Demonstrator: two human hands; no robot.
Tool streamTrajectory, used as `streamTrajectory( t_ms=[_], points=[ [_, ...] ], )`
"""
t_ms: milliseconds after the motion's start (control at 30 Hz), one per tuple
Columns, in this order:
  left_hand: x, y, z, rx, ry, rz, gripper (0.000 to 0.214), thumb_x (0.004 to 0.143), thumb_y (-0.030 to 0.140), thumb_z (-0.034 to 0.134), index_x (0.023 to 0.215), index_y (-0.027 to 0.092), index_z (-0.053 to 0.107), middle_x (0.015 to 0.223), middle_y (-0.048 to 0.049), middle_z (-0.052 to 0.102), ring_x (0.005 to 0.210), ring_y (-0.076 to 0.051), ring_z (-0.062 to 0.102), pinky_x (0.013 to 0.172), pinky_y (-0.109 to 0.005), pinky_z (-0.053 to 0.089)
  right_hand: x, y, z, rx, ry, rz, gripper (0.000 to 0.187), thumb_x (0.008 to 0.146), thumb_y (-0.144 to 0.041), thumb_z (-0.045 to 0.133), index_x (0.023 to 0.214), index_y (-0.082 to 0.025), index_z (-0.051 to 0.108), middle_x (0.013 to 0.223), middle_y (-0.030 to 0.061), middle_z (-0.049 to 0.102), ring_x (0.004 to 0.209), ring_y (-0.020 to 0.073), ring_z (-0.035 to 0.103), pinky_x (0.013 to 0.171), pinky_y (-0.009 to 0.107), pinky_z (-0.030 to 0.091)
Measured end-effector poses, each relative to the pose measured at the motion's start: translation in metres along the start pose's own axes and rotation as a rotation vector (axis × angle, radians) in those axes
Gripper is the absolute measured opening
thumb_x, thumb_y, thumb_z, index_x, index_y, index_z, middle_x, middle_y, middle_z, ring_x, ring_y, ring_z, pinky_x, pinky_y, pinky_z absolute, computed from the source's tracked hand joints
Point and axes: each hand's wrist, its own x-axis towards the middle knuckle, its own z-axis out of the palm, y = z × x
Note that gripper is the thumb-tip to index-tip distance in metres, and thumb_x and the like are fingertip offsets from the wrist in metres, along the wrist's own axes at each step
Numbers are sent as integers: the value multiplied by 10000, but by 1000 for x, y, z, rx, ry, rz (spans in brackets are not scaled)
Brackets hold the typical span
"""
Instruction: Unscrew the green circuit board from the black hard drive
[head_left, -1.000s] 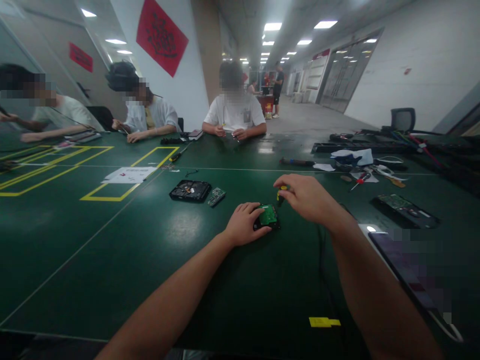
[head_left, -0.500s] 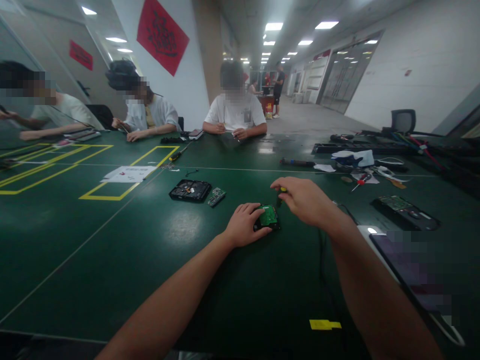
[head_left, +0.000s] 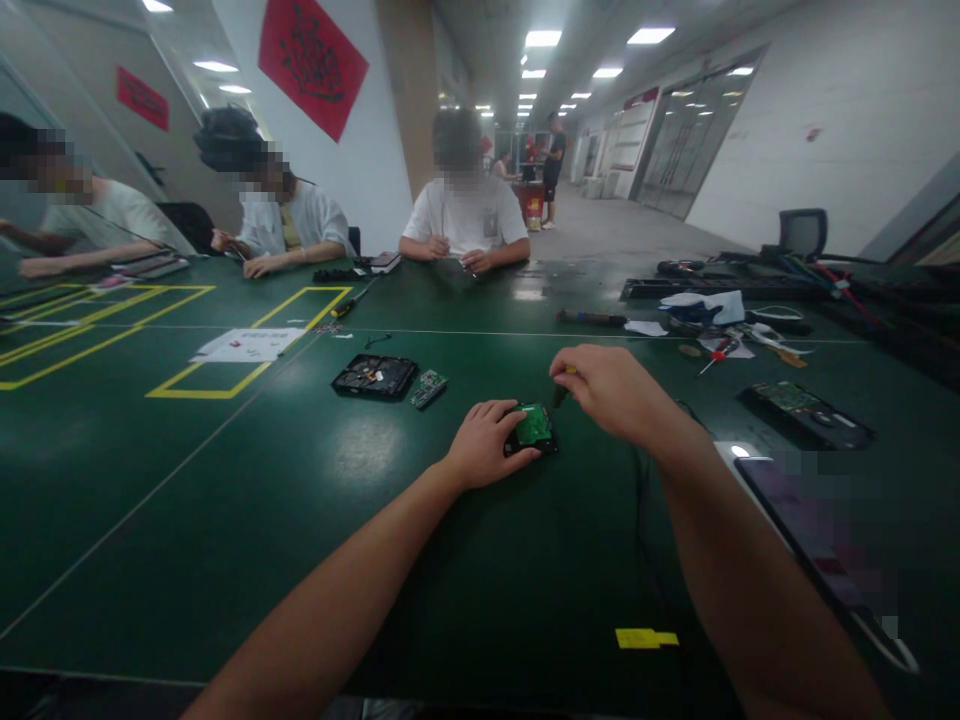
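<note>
A small hard drive (head_left: 535, 427), its green circuit board facing up, lies on the dark green table in front of me. My left hand (head_left: 486, 442) grips its left side, fingers over the top edge and thumb along the near edge. Above the drive's right edge, my right hand (head_left: 609, 392) is closed around a screwdriver (head_left: 559, 396) with a yellow and dark handle, held roughly upright. Whether its tip touches the drive I cannot tell. To the left lie an opened black hard drive (head_left: 375, 377) and a loose circuit board (head_left: 429, 388).
Another drive (head_left: 806, 414) and a tablet-like screen (head_left: 802, 530) lie to the right. Behind them are a red screwdriver (head_left: 721, 352), cloths and cables. A paper sheet (head_left: 247, 345) and yellow tape outlines are at left. Several people sit across the table.
My right hand has shifted slightly right and up, its fingers now covering more of the screwdriver's handle. My left hand keeps its place on the drive. The view has moved slightly.
</note>
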Motion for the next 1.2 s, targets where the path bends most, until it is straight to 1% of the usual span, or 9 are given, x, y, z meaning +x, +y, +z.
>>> streamTrajectory(
  t_ms=[167, 267, 367, 533, 600, 733, 933, 1100, 1200],
  points=[
    [0, 1, -1, 14, 3, 12, 700, 928, 713, 636, 1444, 241, 623, 1502, -124, 594, 1372, -347, 549, 1186, -536, 414, -3, 3, -1, 48, -29, -10, 301, 964, -107, 564, 1169, -216, 756, 1183, 65, 807, 1051, 273, 739, 928, 387, 517],
    [-1, 1, -2, 15, 3, 12, 696, 934, 706, 632, 1447, 236, 619, 1503, -126, 592, 1373, -345, 547, 1185, -535, 415, -4, 2, -2, 35, -36, -19, 323, 959, -103, 555, 1195, -194, 754, 1236, 82, 794, 1113, 291, 733, 974, 406, 511],
    [0, 1, -2, 5, -1, 7, 703, 929, 703, 643, 1461, 244, 607, 1506, -128, 588, 1381, -350, 541, 1184, -545, 415, -2, -2, -3, 10, -12, 9, 237, 1010, -192, 543, 1056, -176, 775, 1078, 96, 817, 977, 280, 748, 887, 393, 517],
    [-1, 2, -3, 3, -7, 12, 700, 930, 697, 647, 1461, 243, 607, 1501, -133, 590, 1379, -351, 544, 1190, -548, 412, 0, -4, -6, -17, -28, 61, 295, 1059, -269, 522, 894, -196, 755, 760, 49, 761, 759, 227, 702, 748, 349, 466],
    [-1, 2, -3, 6, -2, 13, 696, 932, 695, 645, 1453, 235, 613, 1497, -135, 594, 1374, -350, 548, 1188, -542, 413, -1, -3, -6, -21, -42, 52, 262, 1047, -246, 537, 913, -195, 757, 805, 55, 774, 783, 227, 705, 755, 345, 461],
    [-1, 2, -4, 2, -3, 11, 686, 937, 689, 643, 1455, 240, 611, 1506, -135, 590, 1380, -355, 544, 1180, -553, 417, -2, -3, -2, -19, 7, 58, 192, 1000, -220, 574, 1072, -172, 746, 1091, 111, 796, 966, 261, 718, 853, 357, 480],
    [-1, 1, -2, 10, 2, 18, 701, 934, 700, 640, 1453, 230, 611, 1498, -135, 596, 1373, -352, 552, 1178, -550, 424, -1, -5, -2, -20, 15, 110, 114, 915, -221, 627, 934, -158, 721, 950, 110, 747, 810, 230, 658, 771, 353, 479],
    [-1, 1, -3, 7, 4, 16, 695, 934, 694, 646, 1450, 230, 612, 1494, -136, 598, 1381, -352, 547, 1181, -550, 422, -1, -2, -5, 15, -9, 41, 234, 960, -169, 574, 1104, -138, 755, 1108, 142, 758, 980, 265, 694, 914, 378, 494],
    [-1, 1, -3, 1, 2, 16, 688, 933, 689, 651, 1445, 230, 617, 1493, -136, 598, 1378, -351, 548, 1181, -549, 422, -1, -1, -1, 40, 0, 23, 261, 962, -145, 564, 1135, -153, 759, 1129, 129, 763, 1006, 260, 694, 926, 371, 496]
  ],
)
